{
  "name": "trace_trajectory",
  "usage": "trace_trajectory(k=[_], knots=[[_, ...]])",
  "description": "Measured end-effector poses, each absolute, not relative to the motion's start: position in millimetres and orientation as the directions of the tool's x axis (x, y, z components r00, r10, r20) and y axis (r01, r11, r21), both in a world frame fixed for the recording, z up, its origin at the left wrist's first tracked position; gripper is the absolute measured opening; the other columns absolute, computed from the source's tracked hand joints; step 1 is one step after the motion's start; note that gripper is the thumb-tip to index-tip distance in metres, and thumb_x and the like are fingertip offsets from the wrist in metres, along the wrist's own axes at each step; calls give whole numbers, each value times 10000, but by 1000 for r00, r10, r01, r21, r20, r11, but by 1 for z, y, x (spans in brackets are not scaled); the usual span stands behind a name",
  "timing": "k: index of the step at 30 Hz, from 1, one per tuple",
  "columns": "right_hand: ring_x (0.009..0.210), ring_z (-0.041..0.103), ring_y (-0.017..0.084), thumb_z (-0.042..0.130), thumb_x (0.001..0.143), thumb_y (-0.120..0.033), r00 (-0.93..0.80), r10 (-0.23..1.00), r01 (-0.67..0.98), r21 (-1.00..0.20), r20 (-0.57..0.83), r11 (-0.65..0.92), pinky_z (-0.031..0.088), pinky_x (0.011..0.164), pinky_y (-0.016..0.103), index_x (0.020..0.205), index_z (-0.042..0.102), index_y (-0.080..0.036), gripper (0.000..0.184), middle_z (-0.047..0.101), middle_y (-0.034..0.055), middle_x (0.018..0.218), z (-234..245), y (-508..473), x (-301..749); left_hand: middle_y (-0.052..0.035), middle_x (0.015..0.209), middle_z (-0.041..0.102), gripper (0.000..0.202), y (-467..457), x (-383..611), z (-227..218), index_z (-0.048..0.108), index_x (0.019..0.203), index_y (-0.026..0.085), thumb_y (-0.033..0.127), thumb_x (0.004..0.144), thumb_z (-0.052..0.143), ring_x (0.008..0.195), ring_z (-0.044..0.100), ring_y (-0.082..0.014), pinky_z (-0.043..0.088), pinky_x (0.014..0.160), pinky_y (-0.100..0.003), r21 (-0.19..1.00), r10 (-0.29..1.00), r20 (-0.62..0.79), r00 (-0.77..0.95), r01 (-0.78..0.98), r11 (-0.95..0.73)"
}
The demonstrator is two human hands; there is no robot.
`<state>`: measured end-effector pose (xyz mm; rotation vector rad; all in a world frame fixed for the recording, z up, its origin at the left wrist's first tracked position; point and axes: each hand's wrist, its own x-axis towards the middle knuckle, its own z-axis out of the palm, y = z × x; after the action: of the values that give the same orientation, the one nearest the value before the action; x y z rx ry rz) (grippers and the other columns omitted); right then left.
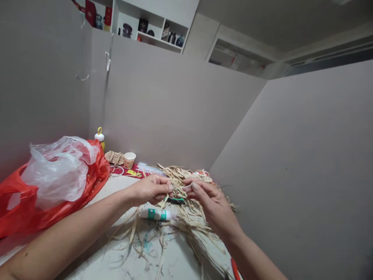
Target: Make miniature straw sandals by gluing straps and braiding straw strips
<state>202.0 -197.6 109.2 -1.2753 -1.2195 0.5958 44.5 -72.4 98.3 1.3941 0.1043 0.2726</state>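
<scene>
My left hand and my right hand meet above a pile of dry straw strips on a paint-stained table. Both hands pinch thin straw strips between fingertips, close together. Strands hang down from the left hand toward the table. A white glue tube with a green band lies on the table just below my hands. A small dark green object lies in the straw between the hands.
A red plastic bag with a clear bag on top fills the left side. A yellow bottle, a woven straw piece and a paper cup stand at the back. Grey walls enclose the table; a shelf hangs above.
</scene>
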Motion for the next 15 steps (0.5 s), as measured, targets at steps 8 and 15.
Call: trace_trajectory(k=[8,15], knots=[[386,251,87,476,843,-308,387,848,-81,-903,363,423,229,368,184,595,309,-216,313,232,-77,481,141,-193,187,52,506,482,322,-47,44,81,552,708,145,457,766,603,350,302,-41,189,370,-194,999,331,42,943,-45,0],[409,193,95,510,808,-317,395,812,36,-890,430,454,170,378,219,566,362,-221,299,211,-61,488,154,-209,205,9,541,556,206,-21,23,38,531,622,172,352,694,599,480,487,-124,315,487,-234,758,684,-62,727,480,-441]])
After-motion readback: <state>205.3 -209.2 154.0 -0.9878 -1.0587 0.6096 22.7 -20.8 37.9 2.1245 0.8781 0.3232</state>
